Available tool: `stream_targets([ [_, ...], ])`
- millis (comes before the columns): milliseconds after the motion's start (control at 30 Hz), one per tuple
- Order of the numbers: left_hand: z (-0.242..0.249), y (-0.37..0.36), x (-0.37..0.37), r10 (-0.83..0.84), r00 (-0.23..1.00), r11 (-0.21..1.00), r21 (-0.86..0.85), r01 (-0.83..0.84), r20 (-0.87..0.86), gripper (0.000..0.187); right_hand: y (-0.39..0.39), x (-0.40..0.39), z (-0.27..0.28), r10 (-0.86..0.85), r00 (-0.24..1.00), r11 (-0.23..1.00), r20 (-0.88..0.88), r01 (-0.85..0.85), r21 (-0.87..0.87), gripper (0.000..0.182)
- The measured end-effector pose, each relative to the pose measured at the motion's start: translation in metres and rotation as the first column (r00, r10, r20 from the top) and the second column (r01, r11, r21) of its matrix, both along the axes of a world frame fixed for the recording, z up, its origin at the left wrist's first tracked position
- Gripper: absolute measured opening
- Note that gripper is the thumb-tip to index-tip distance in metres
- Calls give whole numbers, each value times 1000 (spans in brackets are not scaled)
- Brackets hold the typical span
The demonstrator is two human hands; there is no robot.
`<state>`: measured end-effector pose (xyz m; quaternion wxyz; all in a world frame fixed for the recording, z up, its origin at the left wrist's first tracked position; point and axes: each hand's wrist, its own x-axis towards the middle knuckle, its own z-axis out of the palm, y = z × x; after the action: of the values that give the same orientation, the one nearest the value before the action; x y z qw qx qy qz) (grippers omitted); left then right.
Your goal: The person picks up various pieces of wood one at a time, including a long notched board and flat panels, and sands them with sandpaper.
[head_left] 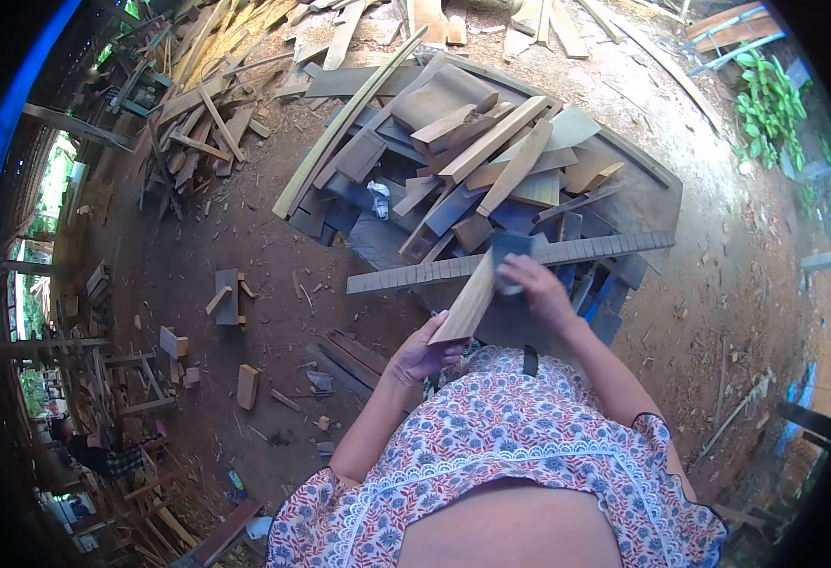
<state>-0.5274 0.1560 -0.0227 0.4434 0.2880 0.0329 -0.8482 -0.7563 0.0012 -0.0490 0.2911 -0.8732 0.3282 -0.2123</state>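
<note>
My left hand (425, 352) is closed around the lower end of a pale tapered wooden piece (468, 305), which slants up and away from me. At its far end, my right hand (540, 289) grips a dark sheet of sandpaper (510, 246), folded or wrapped, pressed against or right beside the wood. Blur hides the exact contact. Just beyond both hands, a long narrow wooden strip with regular dark marks (406, 275) lies across the front of a heaped work table (638, 194).
Many offcuts and shaped wooden pieces (520, 166) are piled on the table, with a crumpled white wad (379, 199) among them. Wood scraps (198, 142) form a heap at the left. Loose blocks (248, 386) lie on the dirt floor. Another person (103, 454) is at far left.
</note>
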Motion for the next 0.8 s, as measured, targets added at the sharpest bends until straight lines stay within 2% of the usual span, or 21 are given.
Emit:
stream_targets([
  [33,-5,2,-2,-2,1000,1000,0,2,0,47,-13,-9,-25,-117,990,992,-83,120,37,50],
  [67,-13,5,-4,37,994,999,5,-36,-102,48,-20,-14,-20,-155,968,988,-199,150,-42,51],
  [100,-18,5,-5,77,976,997,12,-76,-203,50,-20,-13,-6,-155,968,988,-197,149,-45,51],
  [167,-15,4,-6,96,978,995,41,-90,-188,50,-4,-3,31,-59,998,998,-32,60,18,50],
  [233,-16,4,-9,111,978,993,63,-101,-176,51,21,10,66,204,977,978,65,-206,19,49],
  [300,-18,5,-13,119,980,986,93,-135,160,53,40,17,54,429,901,890,-65,-434,-141,51],
  [333,-18,3,-13,146,986,983,97,-154,82,52,47,19,55,443,895,890,-58,-447,-96,52],
  [367,-22,3,-13,155,984,982,94,-163,84,52,51,22,56,458,887,886,-49,-461,-50,53],
  [433,-25,-2,-10,60,979,994,77,-76,193,49,43,20,23,499,866,866,-42,-500,-13,55],
  [467,-20,-4,-15,82,957,983,136,-123,277,46,37,16,11,443,895,895,-55,-445,-33,55],
  [500,-24,-3,-10,97,954,981,135,-140,283,46,34,18,12,383,921,921,-66,-387,-51,56],
  [567,-35,1,1,59,996,998,7,-60,73,45,24,16,19,230,971,973,-69,-232,-19,52],
  [600,-24,-1,0,75,992,995,51,-81,99,45,15,14,-2,141,988,990,-58,-140,13,52],
  [667,-24,7,4,85,994,996,19,-87,75,45,5,14,-14,6,995,999,-101,-3,33,53],
  [767,-11,15,7,111,992,994,-13,-110,62,45,24,23,36,16,998,1000,-67,-17,-12,53],
  [800,-6,17,9,120,990,993,-17,-119,73,45,34,24,46,97,995,995,-29,-98,-36,52],
])
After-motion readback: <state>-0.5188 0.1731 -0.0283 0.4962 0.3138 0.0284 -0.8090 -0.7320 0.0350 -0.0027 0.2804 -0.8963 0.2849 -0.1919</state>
